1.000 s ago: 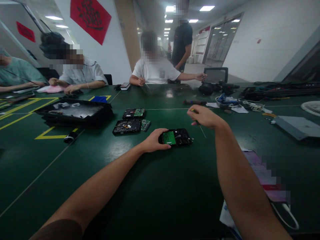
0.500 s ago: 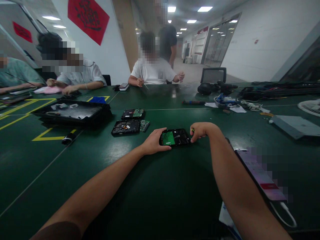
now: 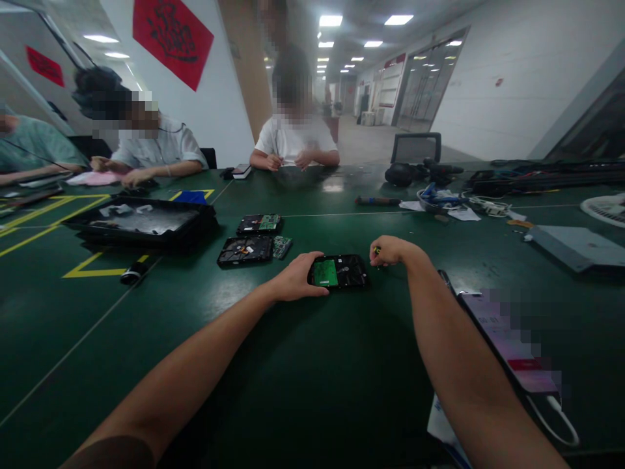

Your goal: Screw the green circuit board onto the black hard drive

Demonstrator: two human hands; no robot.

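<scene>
Toward the left of the worktop (image 3: 273, 365), in from its far edge, sits a black tray (image 3: 141, 218). Next come a rear drive (image 3: 258, 224) and a front drive (image 3: 245, 250), a circuit board (image 3: 282, 246) beside the latter. Mid-worktop, the left hand (image 3: 295, 278) grips the left end of a flat-lying hard drive (image 3: 347, 270). Just right of it, the right hand (image 3: 387, 251) is closed around a mostly hidden yellow-and-black handle (image 3: 377, 250).

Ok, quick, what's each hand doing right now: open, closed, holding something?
Left hand: closed around one end of the black hard drive.
Right hand: closed on a yellow-and-black tool, mostly hidden.
</scene>
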